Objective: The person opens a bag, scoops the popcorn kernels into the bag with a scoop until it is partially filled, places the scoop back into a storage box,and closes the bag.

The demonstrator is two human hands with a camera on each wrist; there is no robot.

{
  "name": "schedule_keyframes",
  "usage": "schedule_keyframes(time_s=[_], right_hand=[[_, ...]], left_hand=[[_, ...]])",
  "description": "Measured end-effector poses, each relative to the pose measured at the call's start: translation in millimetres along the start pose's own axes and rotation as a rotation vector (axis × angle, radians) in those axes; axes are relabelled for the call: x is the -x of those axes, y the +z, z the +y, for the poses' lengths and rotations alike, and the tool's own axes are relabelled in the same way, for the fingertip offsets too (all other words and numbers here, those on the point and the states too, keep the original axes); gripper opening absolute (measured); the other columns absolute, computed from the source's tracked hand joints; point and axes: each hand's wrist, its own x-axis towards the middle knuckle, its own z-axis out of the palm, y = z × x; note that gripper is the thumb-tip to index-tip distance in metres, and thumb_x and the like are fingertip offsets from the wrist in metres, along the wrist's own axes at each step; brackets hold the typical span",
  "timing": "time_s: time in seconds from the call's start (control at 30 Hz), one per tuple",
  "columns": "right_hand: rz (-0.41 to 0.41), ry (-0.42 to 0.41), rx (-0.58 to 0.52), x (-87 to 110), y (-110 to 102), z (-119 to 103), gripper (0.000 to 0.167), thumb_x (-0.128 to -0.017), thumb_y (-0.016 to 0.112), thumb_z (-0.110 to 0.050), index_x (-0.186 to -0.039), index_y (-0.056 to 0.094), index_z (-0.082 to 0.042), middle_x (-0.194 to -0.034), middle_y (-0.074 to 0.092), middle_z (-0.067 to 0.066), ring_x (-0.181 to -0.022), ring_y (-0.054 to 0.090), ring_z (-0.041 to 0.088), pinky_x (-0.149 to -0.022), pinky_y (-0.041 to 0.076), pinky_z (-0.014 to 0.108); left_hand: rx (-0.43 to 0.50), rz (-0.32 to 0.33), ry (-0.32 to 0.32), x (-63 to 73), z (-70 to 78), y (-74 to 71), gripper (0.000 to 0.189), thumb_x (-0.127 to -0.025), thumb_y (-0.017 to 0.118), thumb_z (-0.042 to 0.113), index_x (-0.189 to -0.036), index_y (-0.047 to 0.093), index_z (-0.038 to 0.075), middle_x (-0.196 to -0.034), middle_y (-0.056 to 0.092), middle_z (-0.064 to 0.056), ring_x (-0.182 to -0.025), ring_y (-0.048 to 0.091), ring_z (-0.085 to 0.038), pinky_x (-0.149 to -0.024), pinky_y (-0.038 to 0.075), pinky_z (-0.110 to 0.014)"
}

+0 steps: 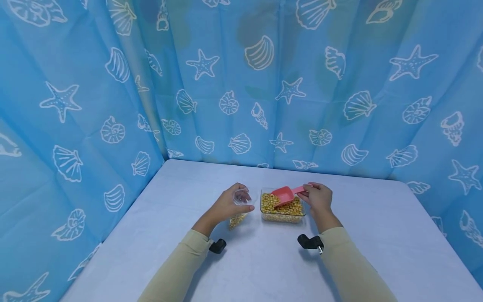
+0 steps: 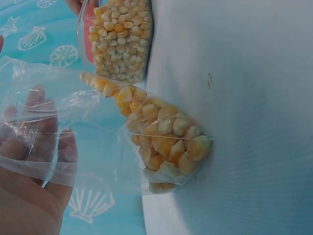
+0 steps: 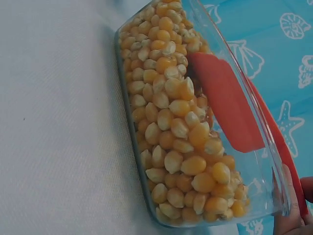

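My left hand (image 1: 226,203) holds a clear plastic bag (image 2: 98,132) by its upper part, with fingers and thumb curved round the open mouth. Corn kernels (image 2: 168,134) fill the bottom of the bag, which hangs close over the table. With my right hand (image 1: 320,199) I grip the handle of a pinkish-red scoop (image 1: 284,194). The scoop's front edge dips into the corn kernels (image 3: 171,122) heaped in a rectangular glass container (image 1: 283,218). In the right wrist view, the container's wall partly covers the scoop.
A white-covered table (image 1: 260,260) bears the container. Blue curtains (image 1: 234,75) with white shells and starfish hang behind it and at the left. Black camera mounts (image 1: 310,242) stick out from both sleeved wrists.
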Motion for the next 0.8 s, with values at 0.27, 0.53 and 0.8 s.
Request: schedule_keyframes(time_s=[0.27,0.53,0.8], right_hand=[[0.008,0.092,-0.113,-1.7,-9.6,-3.5,0.047,-0.099,0.057,-0.014,-0.141,0.042,0.0,-0.119,0.054,0.016,-0.097,0.064,0.019,-0.076,0.054,0.026],[0.005,0.087,-0.147,1.2,-13.8,-11.9,0.043,-0.099,0.056,-0.015,-0.138,0.045,-0.001,-0.117,0.054,0.014,-0.097,0.063,0.017,-0.077,0.054,0.025],[-0.016,0.043,-0.158,4.4,-12.8,-18.0,0.041,-0.099,0.056,-0.016,-0.135,0.046,-0.001,-0.118,0.054,0.014,-0.098,0.063,0.019,-0.08,0.054,0.027]], left_hand=[[0.011,-0.003,-0.006,-1.2,2.5,3.4,0.056,-0.076,0.083,0.04,-0.118,0.052,0.019,-0.106,0.066,-0.001,-0.097,0.06,-0.014,-0.091,0.047,-0.042],[-0.009,-0.011,-0.025,-2.3,2.7,7.1,0.059,-0.075,0.082,0.046,-0.119,0.052,0.02,-0.105,0.065,0.004,-0.096,0.059,-0.013,-0.089,0.048,-0.042],[-0.031,-0.009,-0.042,-5.0,2.9,12.2,0.061,-0.076,0.082,0.042,-0.122,0.052,0.016,-0.101,0.063,0.006,-0.099,0.058,-0.016,-0.093,0.045,-0.046]])
